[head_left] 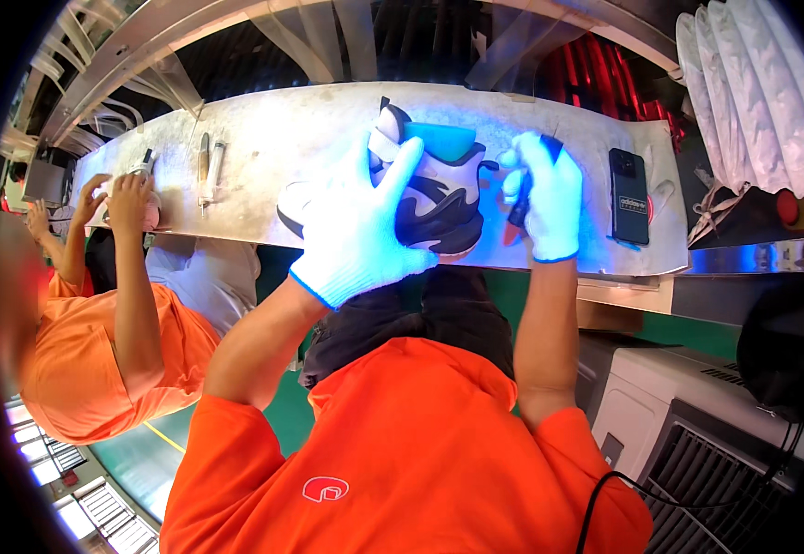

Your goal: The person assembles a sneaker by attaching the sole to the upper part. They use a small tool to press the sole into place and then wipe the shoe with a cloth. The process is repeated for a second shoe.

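A flat black phone (629, 195) lies on the grey metal bench (272, 138), near its right end. It is a tall rectangle with round corners. Its screen is dark. There is a small white label with a mark in the middle of it. Something red and round peeks out from under its right side, maybe a sticker, but it is too hidden to tell. No boxes, packages or signs can be seen.
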Motion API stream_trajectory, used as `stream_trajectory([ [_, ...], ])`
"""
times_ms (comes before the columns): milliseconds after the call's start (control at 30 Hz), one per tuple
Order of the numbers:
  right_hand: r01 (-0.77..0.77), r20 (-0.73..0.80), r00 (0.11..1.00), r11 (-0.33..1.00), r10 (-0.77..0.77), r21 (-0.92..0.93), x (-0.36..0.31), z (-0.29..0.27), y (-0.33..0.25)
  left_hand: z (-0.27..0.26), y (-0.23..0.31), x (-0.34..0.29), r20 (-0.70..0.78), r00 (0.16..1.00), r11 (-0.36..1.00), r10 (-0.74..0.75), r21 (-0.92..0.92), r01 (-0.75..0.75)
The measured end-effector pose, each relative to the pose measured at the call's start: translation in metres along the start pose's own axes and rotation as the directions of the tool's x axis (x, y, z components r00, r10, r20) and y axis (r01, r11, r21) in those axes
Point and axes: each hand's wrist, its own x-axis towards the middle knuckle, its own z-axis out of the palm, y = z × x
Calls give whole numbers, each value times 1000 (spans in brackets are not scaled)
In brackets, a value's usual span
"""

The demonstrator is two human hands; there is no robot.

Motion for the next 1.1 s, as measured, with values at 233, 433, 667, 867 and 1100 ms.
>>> stream_trajectory([
  [233, 397, 89, 869, 580, -486, -711, -30, -25, 25, 13, -3, -23, -161, 980, 993, 119, 20, -118],
  [433, 173, 365, 931, 906, -21, -387, -70, 29, 27, 18, -3, -28, -249, 956, 988, 157, 24, -156],
  [667, 46, 313, 947, 939, 68, -341, -77, 39, 25, 26, -13, -28, -340, 908, 967, 243, 8, -256],
  [867, 211, 598, 802, 939, -8, -270, -56, 5, 22, -4, -21, -13, -152, 985, 970, 77, -215, -109],
  [1100, 265, 644, 760, 945, -81, -193, -56, -6, 32, 7, -29, -25, -212, 962, 954, 170, -209, -215],
])
